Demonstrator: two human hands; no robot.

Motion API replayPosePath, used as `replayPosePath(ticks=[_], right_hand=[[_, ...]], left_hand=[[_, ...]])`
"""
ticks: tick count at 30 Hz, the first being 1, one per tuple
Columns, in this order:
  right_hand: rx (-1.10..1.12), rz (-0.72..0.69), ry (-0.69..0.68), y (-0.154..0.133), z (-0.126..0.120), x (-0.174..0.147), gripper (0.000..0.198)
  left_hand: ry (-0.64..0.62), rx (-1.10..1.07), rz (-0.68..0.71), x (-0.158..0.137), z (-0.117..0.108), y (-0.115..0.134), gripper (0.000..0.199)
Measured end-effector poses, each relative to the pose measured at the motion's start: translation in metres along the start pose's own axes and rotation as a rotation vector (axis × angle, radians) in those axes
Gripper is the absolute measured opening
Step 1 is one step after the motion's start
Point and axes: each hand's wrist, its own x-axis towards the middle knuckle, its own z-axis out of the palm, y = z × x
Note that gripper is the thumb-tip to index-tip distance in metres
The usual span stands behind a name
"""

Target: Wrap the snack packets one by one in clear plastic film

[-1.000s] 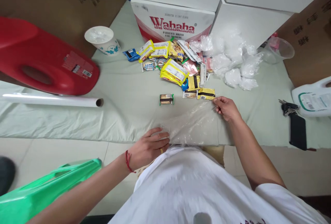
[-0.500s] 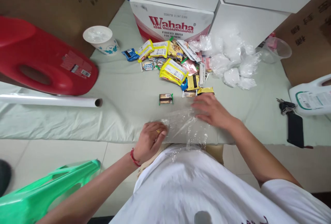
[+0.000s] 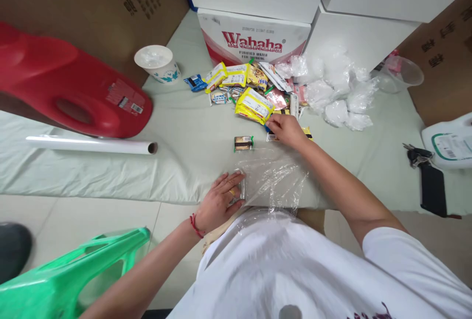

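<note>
My left hand [image 3: 223,196] lies flat, fingers stretched out, on the edge of a clear plastic bag [image 3: 275,176] spread at the table's front edge. My right hand [image 3: 287,130] reaches over the bag to the snack pile, its thumb and forefinger closed on the lower right corner of a yellow snack packet [image 3: 254,105]. That packet lies on top of other wrapped snacks, some hidden behind the hand. A small brown wrapped snack [image 3: 244,143] sits apart, between the pile and the bag.
Several bunched clear plastic bags [image 3: 337,88] lie right of the pile, before a Wahaha carton [image 3: 254,39]. At left stand a paper cup [image 3: 160,66], a red jug [image 3: 77,83] and a white roll [image 3: 92,145]. Keys [image 3: 417,154] and a black phone [image 3: 433,188] lie at right.
My right hand has moved from the bag up to the yellow packet and closed on its corner. My left hand's fingers have straightened over the bag's edge. The view has shifted slightly.
</note>
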Motion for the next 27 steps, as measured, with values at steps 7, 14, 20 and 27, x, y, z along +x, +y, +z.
replayPosePath(ticks=[7, 14, 20, 27], right_hand=[[-0.143, -0.342, -0.064, -0.013, -0.014, -0.011, 0.025], [-0.461, -0.356, -0.416, -0.009, 0.007, -0.032, 0.010], [-0.332, -0.367, 0.050, -0.012, -0.010, -0.013, 0.029], [-0.045, 0.165, 0.449, 0.002, -0.043, -0.136, 0.031]], left_hand=[[0.014, -0.020, -0.005, -0.005, -0.002, -0.005, 0.041], [-0.136, 0.132, 0.029, -0.004, 0.001, -0.012, 0.074], [-0.225, 0.143, -0.044, 0.004, -0.022, -0.019, 0.084], [0.425, -0.130, -0.053, 0.015, -0.039, 0.042, 0.037]])
